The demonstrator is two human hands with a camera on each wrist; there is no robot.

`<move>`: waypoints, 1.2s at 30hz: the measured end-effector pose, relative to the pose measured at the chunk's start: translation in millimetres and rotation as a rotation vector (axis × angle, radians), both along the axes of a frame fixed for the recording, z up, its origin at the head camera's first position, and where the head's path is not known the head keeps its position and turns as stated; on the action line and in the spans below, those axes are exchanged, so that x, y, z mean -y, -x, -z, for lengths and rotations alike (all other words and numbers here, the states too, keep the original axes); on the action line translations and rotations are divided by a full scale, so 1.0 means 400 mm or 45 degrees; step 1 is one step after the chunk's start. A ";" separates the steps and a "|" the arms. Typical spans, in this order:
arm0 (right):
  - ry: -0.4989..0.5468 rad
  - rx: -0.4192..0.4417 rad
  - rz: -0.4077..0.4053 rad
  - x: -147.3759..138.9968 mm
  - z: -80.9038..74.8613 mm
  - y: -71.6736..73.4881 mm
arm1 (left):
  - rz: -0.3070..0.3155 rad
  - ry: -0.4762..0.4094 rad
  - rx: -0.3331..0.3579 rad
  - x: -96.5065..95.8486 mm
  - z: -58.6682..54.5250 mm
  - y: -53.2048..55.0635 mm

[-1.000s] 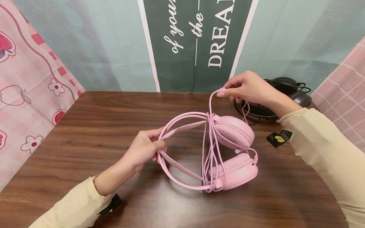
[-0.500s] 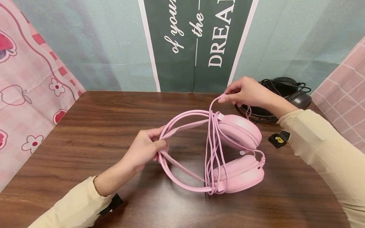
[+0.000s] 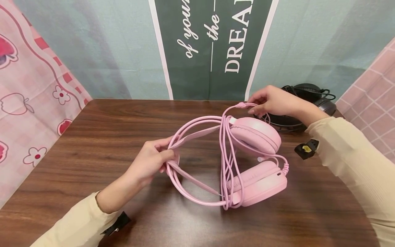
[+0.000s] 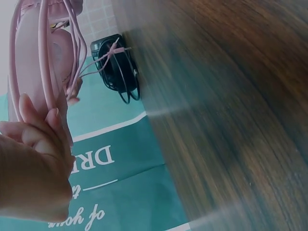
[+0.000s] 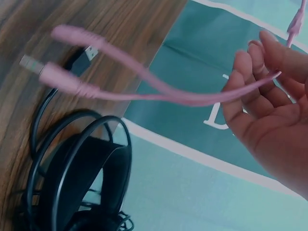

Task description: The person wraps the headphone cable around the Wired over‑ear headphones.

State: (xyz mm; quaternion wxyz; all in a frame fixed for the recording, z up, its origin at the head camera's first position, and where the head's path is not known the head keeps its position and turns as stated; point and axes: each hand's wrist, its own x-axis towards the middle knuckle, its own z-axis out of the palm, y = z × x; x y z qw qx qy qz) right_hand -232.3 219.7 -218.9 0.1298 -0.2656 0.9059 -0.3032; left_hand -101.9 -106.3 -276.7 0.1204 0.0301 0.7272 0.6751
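A pink over-ear headset is held above the brown table, its ear cups toward the right. My left hand grips the top of its headband, thumb over the band; the left wrist view shows fingers curled round the pink headband. Several loops of pink cable wrap across the headset beside the ear cups. My right hand pinches this cable just past a small splitter. In the right wrist view, two pink cable ends with plugs dangle out from the right hand.
Black headphones with a coiled black cable and a USB plug lie at the table's back right, partly behind the right forearm. The wooden table meets a lettered backdrop at the rear.
My right hand has moved a little right and down, its fingers shifting along the cable from the splitter to the strands past it. The left hand keeps its grip, having moved slightly left.
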 end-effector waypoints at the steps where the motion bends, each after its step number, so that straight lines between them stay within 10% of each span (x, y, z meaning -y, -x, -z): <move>1: -0.003 0.004 -0.003 -0.005 0.002 0.001 | -0.006 -0.007 0.008 0.002 -0.001 0.000; 19: -0.064 0.036 0.000 -0.081 0.053 -0.002 | -0.072 -0.198 0.107 0.041 -0.018 0.002; 31: 0.177 0.137 -0.117 -0.110 0.150 -0.015 | -0.169 -0.352 0.156 0.041 -0.016 0.022; 36: 0.363 0.393 -0.178 -0.097 0.190 -0.025 | -0.239 -0.444 0.216 0.037 -0.007 0.042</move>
